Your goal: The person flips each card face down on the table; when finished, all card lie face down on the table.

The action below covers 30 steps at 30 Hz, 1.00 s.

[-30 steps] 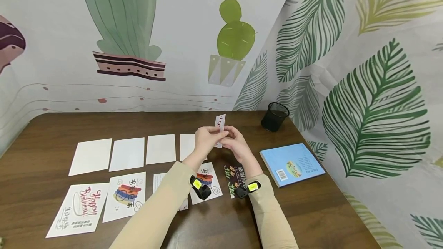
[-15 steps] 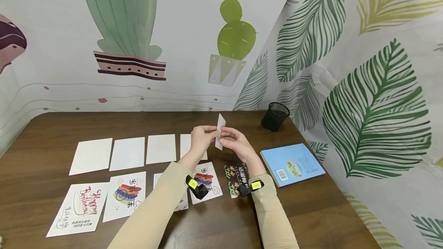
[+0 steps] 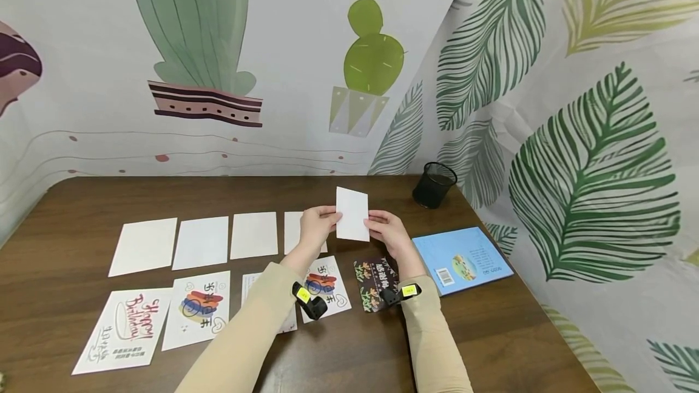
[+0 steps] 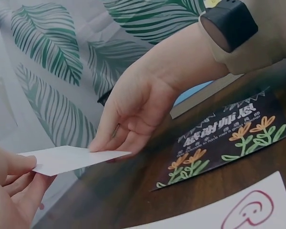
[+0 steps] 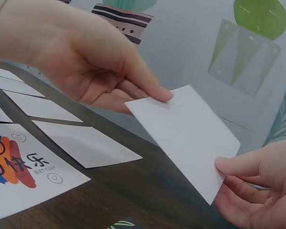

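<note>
In the head view, a blank white card (image 3: 352, 214) is held upright just right of the frame's centre. The person's left hand (image 3: 315, 226) pinches its left edge between thumb and fingers, and the right hand (image 3: 389, 232) pinches its right edge the same way. Below the right hand lies a dark flowered card (image 3: 372, 287), partly covered by the wrist strap. A blue book (image 3: 464, 259) lies at the lower right, with a black mesh cup (image 3: 434, 185) above it. A "Happy Birthday" card (image 3: 124, 332) lies at the lower left.
</note>
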Each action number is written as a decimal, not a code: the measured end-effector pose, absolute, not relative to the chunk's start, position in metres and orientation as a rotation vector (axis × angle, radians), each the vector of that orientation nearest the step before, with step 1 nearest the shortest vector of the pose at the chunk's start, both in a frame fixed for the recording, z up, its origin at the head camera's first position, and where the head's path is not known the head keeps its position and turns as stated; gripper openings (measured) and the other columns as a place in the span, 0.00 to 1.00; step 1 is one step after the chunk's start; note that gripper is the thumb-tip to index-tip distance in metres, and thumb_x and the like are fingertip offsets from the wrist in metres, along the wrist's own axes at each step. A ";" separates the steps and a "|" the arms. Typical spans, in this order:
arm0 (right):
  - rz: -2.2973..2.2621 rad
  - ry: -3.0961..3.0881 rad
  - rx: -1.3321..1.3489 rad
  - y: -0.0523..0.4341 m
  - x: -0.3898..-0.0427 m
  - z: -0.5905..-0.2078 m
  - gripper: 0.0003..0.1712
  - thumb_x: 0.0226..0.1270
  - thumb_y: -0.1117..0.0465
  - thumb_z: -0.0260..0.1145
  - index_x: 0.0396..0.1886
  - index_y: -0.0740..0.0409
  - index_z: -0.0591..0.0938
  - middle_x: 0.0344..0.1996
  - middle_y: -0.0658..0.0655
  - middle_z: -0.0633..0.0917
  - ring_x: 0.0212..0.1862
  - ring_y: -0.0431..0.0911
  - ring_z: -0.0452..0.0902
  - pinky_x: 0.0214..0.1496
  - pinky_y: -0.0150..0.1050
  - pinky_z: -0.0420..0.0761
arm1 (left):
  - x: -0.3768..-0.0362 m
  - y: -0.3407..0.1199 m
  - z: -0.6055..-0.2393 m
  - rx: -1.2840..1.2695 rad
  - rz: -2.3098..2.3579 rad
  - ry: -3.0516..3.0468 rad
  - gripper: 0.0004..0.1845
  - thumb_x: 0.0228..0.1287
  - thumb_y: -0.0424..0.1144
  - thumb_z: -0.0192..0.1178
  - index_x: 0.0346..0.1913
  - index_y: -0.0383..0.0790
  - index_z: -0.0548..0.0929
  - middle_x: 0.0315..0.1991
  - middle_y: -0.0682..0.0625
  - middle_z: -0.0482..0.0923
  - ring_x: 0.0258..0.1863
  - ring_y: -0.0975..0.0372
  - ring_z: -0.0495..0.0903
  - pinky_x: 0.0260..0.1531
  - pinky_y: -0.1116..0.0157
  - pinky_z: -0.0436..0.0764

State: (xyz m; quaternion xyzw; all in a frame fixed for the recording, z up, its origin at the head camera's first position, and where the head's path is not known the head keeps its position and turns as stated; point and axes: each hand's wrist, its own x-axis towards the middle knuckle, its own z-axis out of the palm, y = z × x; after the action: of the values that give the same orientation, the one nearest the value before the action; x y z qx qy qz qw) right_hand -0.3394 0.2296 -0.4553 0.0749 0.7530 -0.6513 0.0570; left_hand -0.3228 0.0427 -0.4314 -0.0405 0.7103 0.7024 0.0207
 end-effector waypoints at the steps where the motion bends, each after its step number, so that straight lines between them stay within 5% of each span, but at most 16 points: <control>1: -1.970 2.272 0.233 0.230 -0.339 -0.456 0.25 0.69 0.66 0.63 0.63 0.68 0.72 0.51 0.61 0.79 0.45 0.43 0.79 0.62 0.47 0.79 | -0.323 0.043 -0.433 -0.134 2.178 2.202 0.15 0.66 0.32 0.62 0.53 0.26 0.81 0.49 0.34 0.83 0.50 0.47 0.84 0.50 0.59 0.84; 6: -1.951 2.256 0.251 0.232 -0.339 -0.458 0.24 0.69 0.67 0.63 0.62 0.70 0.73 0.46 0.58 0.81 0.42 0.40 0.79 0.51 0.37 0.83 | -0.325 0.041 -0.442 -0.181 2.142 2.229 0.16 0.66 0.33 0.63 0.53 0.27 0.82 0.49 0.34 0.83 0.49 0.48 0.84 0.49 0.60 0.84; 30: -1.865 2.404 0.484 0.232 -0.337 -0.460 0.19 0.67 0.69 0.65 0.57 0.70 0.80 0.52 0.68 0.83 0.49 0.49 0.84 0.55 0.43 0.83 | -0.322 0.037 -0.453 -0.206 1.918 2.321 0.18 0.63 0.34 0.65 0.53 0.28 0.82 0.51 0.35 0.83 0.46 0.49 0.86 0.50 0.58 0.84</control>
State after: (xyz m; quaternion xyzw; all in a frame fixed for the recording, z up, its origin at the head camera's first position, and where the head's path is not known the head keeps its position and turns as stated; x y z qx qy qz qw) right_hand -0.3372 0.2324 -0.4595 0.1571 0.7800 -0.6050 0.0301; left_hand -0.3222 0.0369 -0.4530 -0.0682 0.7677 0.6342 0.0618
